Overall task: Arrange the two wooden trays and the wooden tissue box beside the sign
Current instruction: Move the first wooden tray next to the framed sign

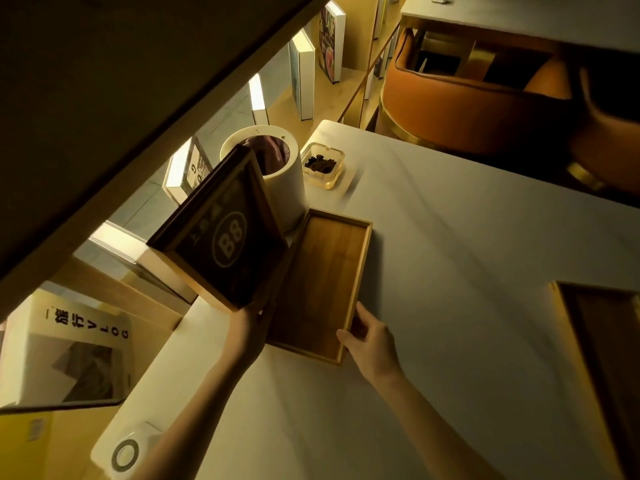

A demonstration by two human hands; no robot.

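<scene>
I look down on a pale table [450, 271] that fills most of my view. Beyond my fingertips, across the far edge, stands an orange chair [467, 109], and to the left of both hands runs a shelf of upright books [304, 74].

Between my two hands lies a wooden tray [322, 282], flat on the table, long side running away from me. My right hand [370, 344] grips its near right corner: the thumb [349, 341] hooks over the rim into the tray, while the other fingers curl along the outside wall, close together. A second wooden tray [602, 344] sits well off to the right of that hand, cut by the frame edge, touched by nothing.

My left hand [249, 327] holds the sign [218, 233], a dark framed board marked "B8", by its lower corner, tilted and lifted over the tray's left rim. The fingers are hidden behind the board, so I cannot tell how they are set.

Just past the sign, further from my fingers, stands a white cylindrical bin [277, 174], touching or nearly touching the tray's far end. Beside it, to the right, is a clear ashtray [322, 164] with dark ash.

I see no tissue box here.
</scene>
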